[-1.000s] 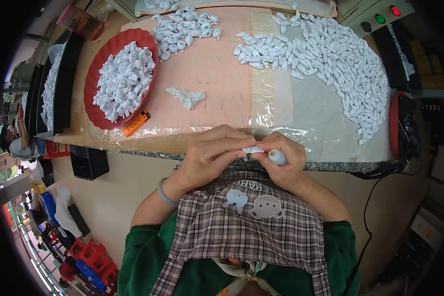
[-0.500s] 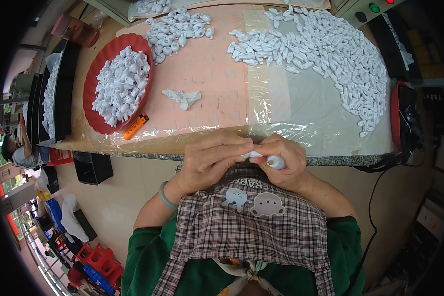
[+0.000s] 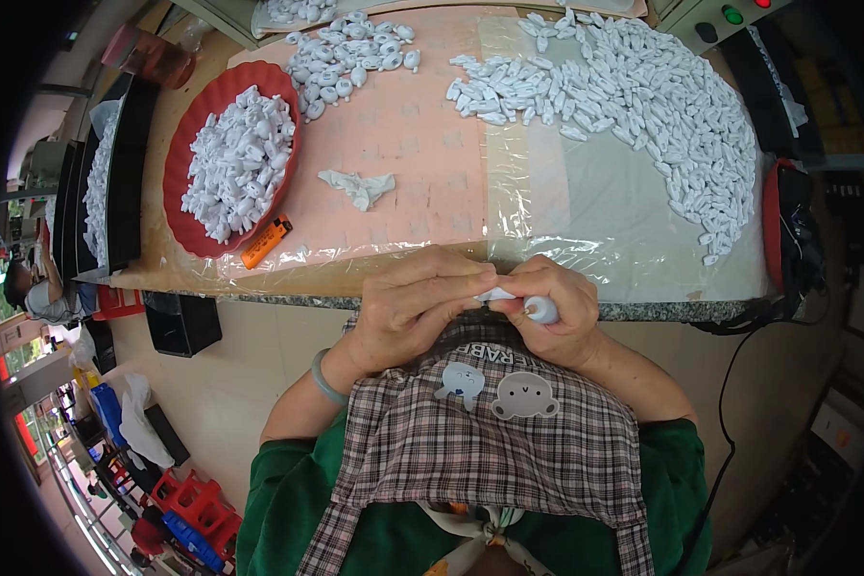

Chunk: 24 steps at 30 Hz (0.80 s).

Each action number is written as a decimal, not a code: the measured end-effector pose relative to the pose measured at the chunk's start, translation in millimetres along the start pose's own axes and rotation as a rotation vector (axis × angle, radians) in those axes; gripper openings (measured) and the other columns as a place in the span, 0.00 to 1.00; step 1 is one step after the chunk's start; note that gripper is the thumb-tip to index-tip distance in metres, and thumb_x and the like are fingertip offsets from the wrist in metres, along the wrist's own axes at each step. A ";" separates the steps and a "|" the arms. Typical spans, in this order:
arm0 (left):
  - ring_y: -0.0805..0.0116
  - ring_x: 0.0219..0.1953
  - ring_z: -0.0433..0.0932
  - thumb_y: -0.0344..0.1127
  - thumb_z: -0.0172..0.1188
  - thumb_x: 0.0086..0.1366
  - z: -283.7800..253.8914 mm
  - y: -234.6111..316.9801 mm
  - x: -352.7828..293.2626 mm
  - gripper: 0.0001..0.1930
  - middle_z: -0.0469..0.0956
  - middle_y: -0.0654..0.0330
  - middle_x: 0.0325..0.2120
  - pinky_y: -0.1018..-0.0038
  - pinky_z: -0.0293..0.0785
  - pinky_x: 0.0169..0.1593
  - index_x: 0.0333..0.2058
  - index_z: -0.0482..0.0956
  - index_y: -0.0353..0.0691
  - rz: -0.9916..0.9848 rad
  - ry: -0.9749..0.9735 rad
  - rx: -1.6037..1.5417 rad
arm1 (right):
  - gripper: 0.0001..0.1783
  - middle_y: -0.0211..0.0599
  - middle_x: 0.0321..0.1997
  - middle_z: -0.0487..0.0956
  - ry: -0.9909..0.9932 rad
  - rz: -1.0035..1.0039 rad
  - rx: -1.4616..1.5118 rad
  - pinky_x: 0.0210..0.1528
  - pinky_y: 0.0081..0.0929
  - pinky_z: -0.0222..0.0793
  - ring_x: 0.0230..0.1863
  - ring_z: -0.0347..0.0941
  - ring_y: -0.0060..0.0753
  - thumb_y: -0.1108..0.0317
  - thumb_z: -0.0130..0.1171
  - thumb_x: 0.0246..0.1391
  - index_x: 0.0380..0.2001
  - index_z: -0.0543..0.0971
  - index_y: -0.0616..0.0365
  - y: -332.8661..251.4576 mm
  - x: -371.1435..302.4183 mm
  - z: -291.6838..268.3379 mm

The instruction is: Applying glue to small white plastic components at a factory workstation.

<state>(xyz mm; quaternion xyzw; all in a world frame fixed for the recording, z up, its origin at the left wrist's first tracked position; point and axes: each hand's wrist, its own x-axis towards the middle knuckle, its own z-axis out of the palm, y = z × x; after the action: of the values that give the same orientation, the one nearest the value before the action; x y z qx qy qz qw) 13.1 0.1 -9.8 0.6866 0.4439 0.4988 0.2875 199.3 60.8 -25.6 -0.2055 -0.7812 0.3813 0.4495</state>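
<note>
At the table's front edge, my left hand (image 3: 411,296) and my right hand (image 3: 564,296) meet over my lap. Pinched in the fingertips of both is a small white piece (image 3: 495,294), mostly covered by the fingers. My right hand also keeps a small pale squeeze bottle (image 3: 544,309) tucked in its curled fingers, its narrow tip pointing left. Beyond the hands, a red scalloped bowl (image 3: 175,182) is heaped with small white parts (image 3: 235,163). Rounded white pieces (image 3: 346,60) lie loose beside it, and many slim white pieces (image 3: 643,106) spread over the right side.
An orange lighter-like object (image 3: 266,242) lies by the bowl, and a crumpled white tissue (image 3: 360,189) rests on the pink sheet (image 3: 422,144). A reddish jar (image 3: 149,58) stands at the far left. Black trays (image 3: 130,182) line the left edge; a cable (image 3: 730,384) hangs at right.
Both hands stay together at almost the same place, still gripping the small white piece, which appears slightly turned. The whole view has shifted a little.
</note>
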 end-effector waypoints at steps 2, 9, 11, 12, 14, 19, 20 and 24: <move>0.61 0.35 0.80 0.22 0.66 0.51 -0.1 -0.5 0.7 0.15 0.81 0.51 0.35 0.74 0.77 0.37 0.40 0.81 0.33 0.001 0.000 0.002 | 0.11 0.37 0.23 0.77 -0.002 0.019 0.002 0.23 0.23 0.68 0.23 0.75 0.32 0.77 0.69 0.42 0.30 0.77 0.61 -1.5 0.3 -0.3; 0.61 0.37 0.80 0.21 0.66 0.50 -0.3 -2.4 0.4 0.16 0.80 0.51 0.36 0.74 0.77 0.38 0.41 0.81 0.33 -0.017 0.008 0.012 | 0.10 0.37 0.24 0.78 0.000 0.049 0.012 0.25 0.24 0.69 0.24 0.76 0.33 0.78 0.67 0.43 0.30 0.77 0.61 0.5 1.7 1.1; 0.62 0.37 0.80 0.21 0.65 0.51 -0.9 -3.1 3.2 0.16 0.80 0.52 0.37 0.74 0.78 0.38 0.41 0.81 0.33 -0.035 0.013 0.011 | 0.10 0.37 0.25 0.78 -0.006 0.093 0.023 0.25 0.24 0.69 0.24 0.76 0.33 0.78 0.67 0.43 0.30 0.77 0.61 0.7 3.2 -0.4; 0.62 0.38 0.80 0.20 0.64 0.52 -1.3 -3.4 3.6 0.15 0.80 0.52 0.37 0.75 0.78 0.39 0.41 0.81 0.33 -0.056 0.015 0.011 | 0.10 0.38 0.25 0.78 -0.011 0.141 0.036 0.25 0.24 0.70 0.25 0.77 0.32 0.77 0.67 0.44 0.30 0.77 0.61 1.4 3.8 -0.6; 0.63 0.39 0.80 0.20 0.64 0.53 0.4 -4.1 1.1 0.15 0.80 0.53 0.38 0.75 0.78 0.40 0.41 0.81 0.33 -0.150 0.034 -0.058 | 0.09 0.38 0.25 0.78 -0.024 0.164 0.041 0.26 0.24 0.70 0.25 0.77 0.32 0.76 0.67 0.44 0.30 0.77 0.61 3.9 6.0 -1.1; 0.67 0.43 0.78 0.21 0.62 0.56 -0.8 -5.1 1.4 0.13 0.78 0.53 0.39 0.75 0.77 0.46 0.42 0.80 0.33 -0.289 0.029 -0.161 | 0.09 0.37 0.27 0.79 -0.064 0.273 0.020 0.29 0.23 0.71 0.27 0.78 0.30 0.74 0.67 0.46 0.31 0.77 0.60 0.0 13.2 -2.9; 0.67 0.44 0.78 0.21 0.61 0.57 0.7 -7.2 -0.7 0.14 0.78 0.53 0.40 0.75 0.76 0.47 0.44 0.79 0.33 -0.340 0.051 -0.277 | 0.09 0.37 0.28 0.80 -0.071 0.317 0.026 0.30 0.23 0.71 0.28 0.78 0.28 0.73 0.67 0.47 0.31 0.77 0.61 -0.3 14.3 -2.4; 0.72 0.40 0.78 0.21 0.58 0.60 4.4 -7.4 0.1 0.17 0.77 0.57 0.40 0.77 0.75 0.46 0.49 0.75 0.32 -0.550 0.156 -0.652 | 0.09 0.35 0.29 0.80 -0.031 0.525 0.209 0.29 0.20 0.70 0.27 0.76 0.21 0.74 0.66 0.49 0.34 0.78 0.63 1.8 12.8 -2.3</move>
<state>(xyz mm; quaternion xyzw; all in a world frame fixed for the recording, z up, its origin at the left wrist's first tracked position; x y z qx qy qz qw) 14.8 3.7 -17.4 0.3760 0.4501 0.5681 0.5773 194.7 71.4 -19.3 -0.3475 -0.6645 0.5662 0.3421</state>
